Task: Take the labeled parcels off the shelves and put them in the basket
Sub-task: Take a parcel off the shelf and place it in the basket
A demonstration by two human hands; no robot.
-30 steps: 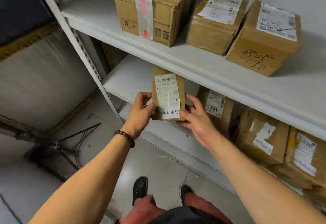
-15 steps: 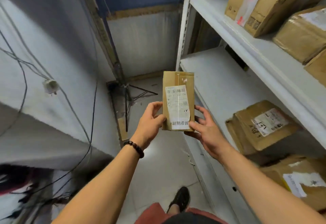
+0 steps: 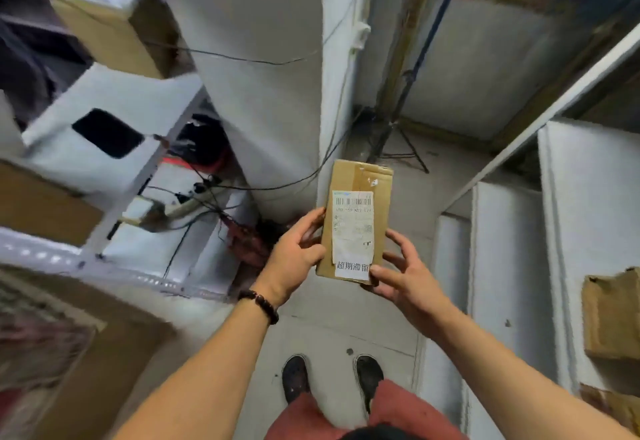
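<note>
Parcel (image 3: 358,221): small flat brown carton, held upright in mid-air in the middle of the aisle, above the floor (image 3: 346,329) and clear of the shelves (image 3: 585,218) to the right. The white label (image 3: 353,232) with its barcode faces the person.

Left grip (image 3: 294,259): curled round the parcel's left long edge, low down, with the thumb lying along that edge. Right grip (image 3: 405,284): the thumb pinches the lower right corner over the bottom of the label, and the fingers are spread loosely along and behind the right edge. Both take the lower half; the top half stands free.

Handling, as a judgement:
- Probably light, since it is held mostly by the fingers at one end without visible sag.
- Stiff cardboard, faces flat, edges square enough to clamp. The top looks taped and a little scuffed.
- The label paper and tape are likely slicker than bare card. Better purchase is on the two long edges, not the label face.
- Contents unknown; cannot tell if fragile, so lower it in rather than drop it.
- One grip across the narrow width would likely do for carrying.

No basket in view. Another carton (image 3: 611,315) sits on a shelf at the far right.
</note>
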